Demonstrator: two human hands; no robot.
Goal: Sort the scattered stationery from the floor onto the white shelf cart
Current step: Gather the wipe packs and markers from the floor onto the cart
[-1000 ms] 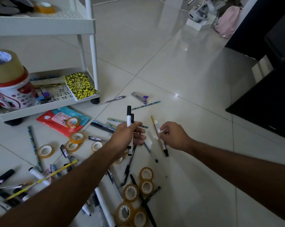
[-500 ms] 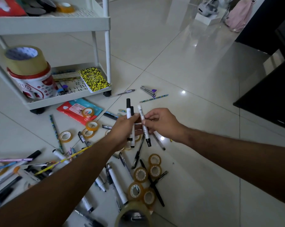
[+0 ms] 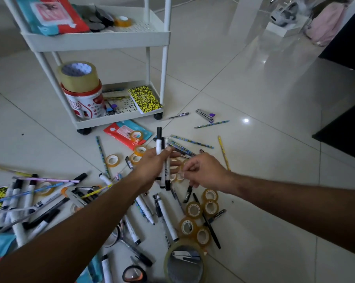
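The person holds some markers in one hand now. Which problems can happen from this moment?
1. The left hand grips a bundle of markers upright while the right hand hovers beside it with fingers loosely curled; one marker may slip out if the grip loosens.
2. Small tape rolls and pens lie crowded right below the hands, so reaching down could knock or scatter them.
3. The white shelf cart stands on wheels; a push while loading it might roll it away.

Shelf cart (image 3: 103, 40) at upper left, notebook (image 3: 145, 99) and tub (image 3: 84, 105) on its bottom tier, tape roll (image 3: 78, 76) atop the tub; packet (image 3: 127, 134) on the floor just before the cart; stapler (image 3: 206, 115) to its right; markers (image 3: 25, 203) heaped at far left; small tape rolls (image 3: 201, 217) right of centre.
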